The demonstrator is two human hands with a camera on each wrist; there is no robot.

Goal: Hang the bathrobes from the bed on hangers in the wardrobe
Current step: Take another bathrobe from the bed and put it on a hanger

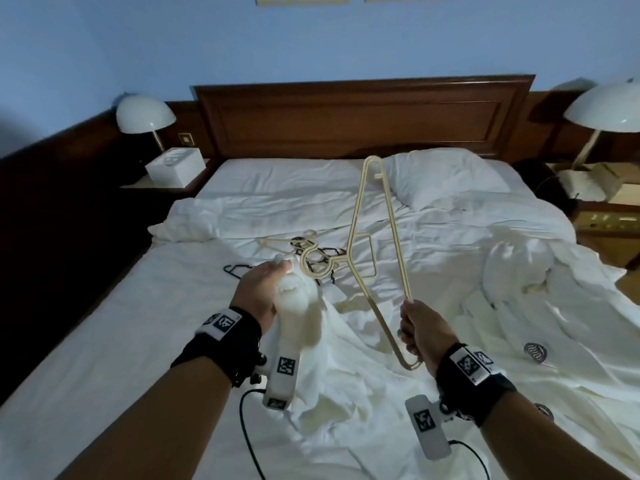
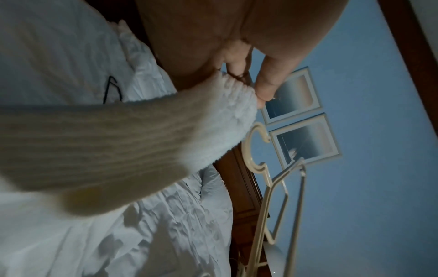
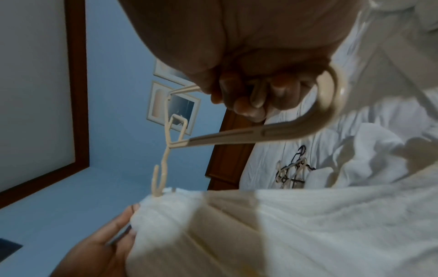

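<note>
My left hand grips a bunched part of a white bathrobe and lifts it off the bed; the thumb and fingers pinch the fluffy fabric. My right hand is curled round one end of a cream plastic hanger, which stands tilted above the bed. The hanger's hook points at the fabric by the left hand. In the right wrist view the fingers wrap the hanger's bar above the robe.
Several cream and black hangers lie in a pile mid-bed. Another white robe with a round logo lies crumpled on the right. A pillow rests by the wooden headboard. Lamps stand on both nightstands.
</note>
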